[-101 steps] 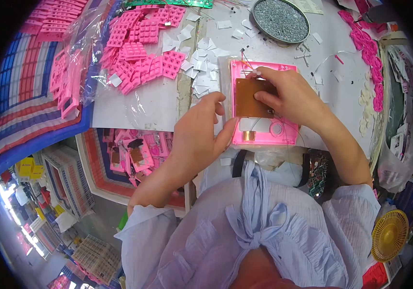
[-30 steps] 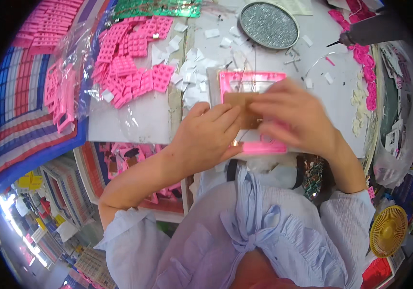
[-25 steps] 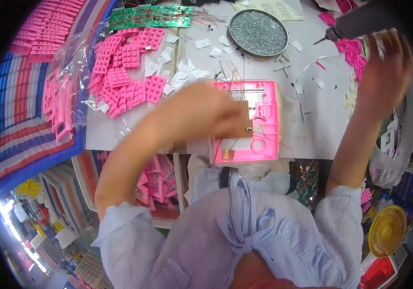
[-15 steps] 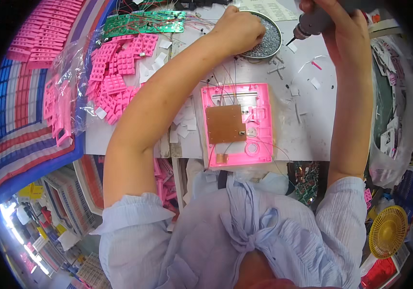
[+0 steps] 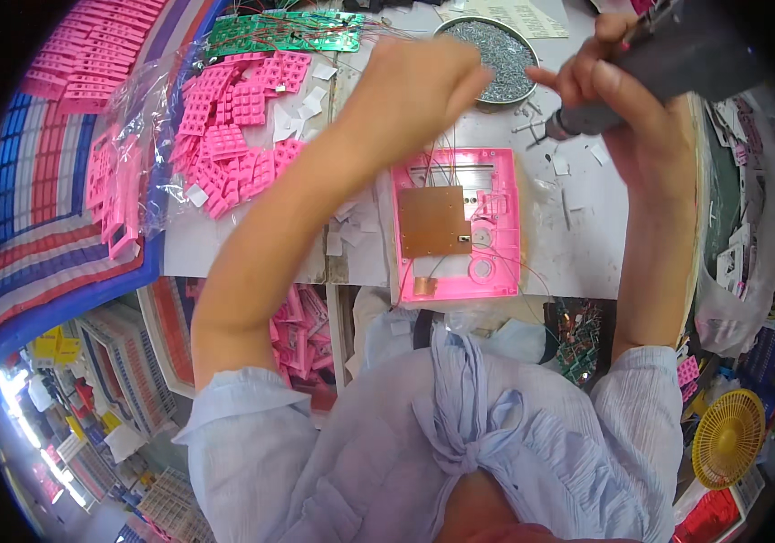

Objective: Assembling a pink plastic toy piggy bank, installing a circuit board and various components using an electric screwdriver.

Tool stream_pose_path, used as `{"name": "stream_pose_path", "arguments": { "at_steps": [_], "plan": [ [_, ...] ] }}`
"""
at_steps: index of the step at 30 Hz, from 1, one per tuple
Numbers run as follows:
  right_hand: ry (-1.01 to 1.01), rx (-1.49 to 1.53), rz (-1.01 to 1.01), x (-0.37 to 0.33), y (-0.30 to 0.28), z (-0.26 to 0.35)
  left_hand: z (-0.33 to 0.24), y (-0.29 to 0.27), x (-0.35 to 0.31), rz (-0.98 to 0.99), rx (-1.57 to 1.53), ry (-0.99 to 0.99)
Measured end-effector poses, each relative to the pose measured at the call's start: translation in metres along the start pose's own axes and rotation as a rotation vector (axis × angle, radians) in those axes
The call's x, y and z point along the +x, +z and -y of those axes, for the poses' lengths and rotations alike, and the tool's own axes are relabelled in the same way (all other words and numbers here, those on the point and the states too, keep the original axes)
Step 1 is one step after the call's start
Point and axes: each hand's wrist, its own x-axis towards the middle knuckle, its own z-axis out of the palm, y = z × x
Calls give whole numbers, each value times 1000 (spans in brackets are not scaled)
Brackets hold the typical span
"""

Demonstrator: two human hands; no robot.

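A pink plastic housing [image 5: 496,262] lies on the white table in front of me, with a brown circuit board [image 5: 432,222] set in it and thin red wires trailing off. My right hand [image 5: 627,86] grips a grey electric screwdriver [image 5: 668,63], its tip pointing left above the housing. My left hand [image 5: 419,86] is closed, raised beside the round metal dish of small screws [image 5: 500,45]; whether it holds a screw is hidden.
Several pink plastic parts [image 5: 238,136] lie in clear bags at the left. A green circuit board panel [image 5: 283,32] sits at the back. White paper scraps [image 5: 301,113] are scattered about. A yellow fan [image 5: 727,439] stands at lower right.
Both hands have left the housing. My right hand took up the screwdriver at the back right, and my left hand reached to the screw dish and is now drawn slightly back.
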Motion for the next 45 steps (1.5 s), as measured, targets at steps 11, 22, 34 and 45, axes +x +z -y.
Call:
{"name": "stream_pose_path", "arguments": {
  "at_steps": [11,22,34,45],
  "plan": [
    [-40,116,-35,-31,80,0,-72,6,-136,-4,-63,-85],
    [-50,262,-103,-48,118,2,-81,5,-143,-52,-241,-225],
    [-125,351,-39,-47,114,-18,-72,12,-148,-92,-142,-123],
    [-134,-156,-80,-41,94,-67,-72,20,-153,-44,71,-160]
  ]
}}
